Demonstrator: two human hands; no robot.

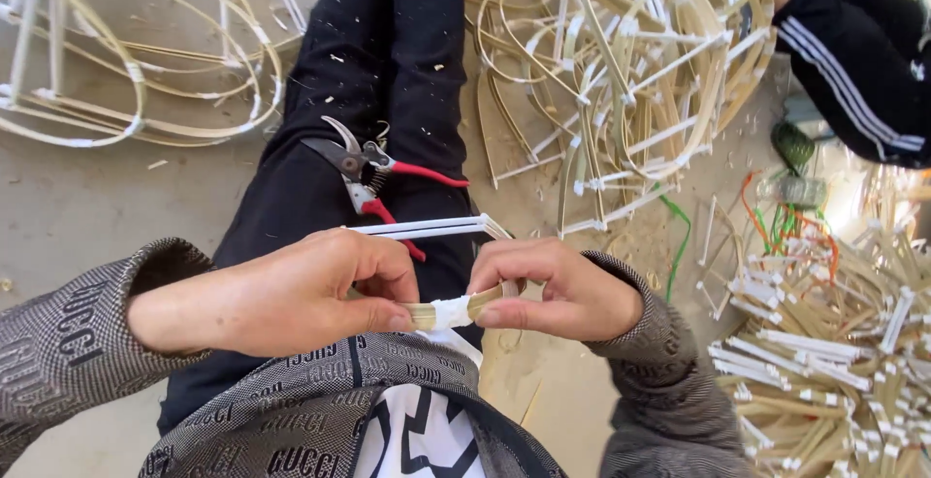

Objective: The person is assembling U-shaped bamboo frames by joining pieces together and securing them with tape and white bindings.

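Note:
My left hand (291,294) and my right hand (558,289) pinch the two ends of a joint in a thin bamboo strip (432,315), where white tape (451,311) is wrapped around it. White-wrapped strips (427,229) of the same piece stick out above my fingers. Red-handled pruning shears (373,173) lie on my black-trousered thigh (388,71), just beyond my hands.
A heap of bent, taped bamboo frames (621,71) lies ahead on the floor, another frame (126,80) at the left. Several short taped sticks (834,362) are piled at the right beside green and orange wire (790,216). Another person's dark striped sleeve (863,61) is at top right.

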